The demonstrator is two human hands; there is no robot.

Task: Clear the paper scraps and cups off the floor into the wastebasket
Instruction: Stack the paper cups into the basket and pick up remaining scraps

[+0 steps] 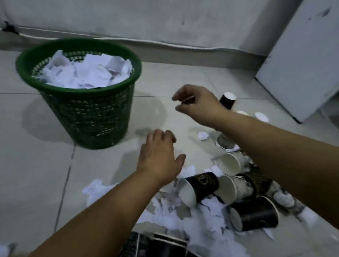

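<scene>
Wastebasket (82, 91) part-filled | both hands empty, left hand (159, 158) spread, right hand (195, 103) loosely curled | I judge next: gather floor cups (201, 187).

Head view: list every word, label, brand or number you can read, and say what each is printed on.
Nothing reads with certainty.
Black cup lying on its side: gold emblem and lettering, too blurred to read.
Black cup nearer the camera: faint print, unreadable.
Flat black printed item at the bottom edge: white lettering, cut off and blurred; only a "C"-like shape shows.
Green wastebasket and paper scraps: no readable text.
</scene>
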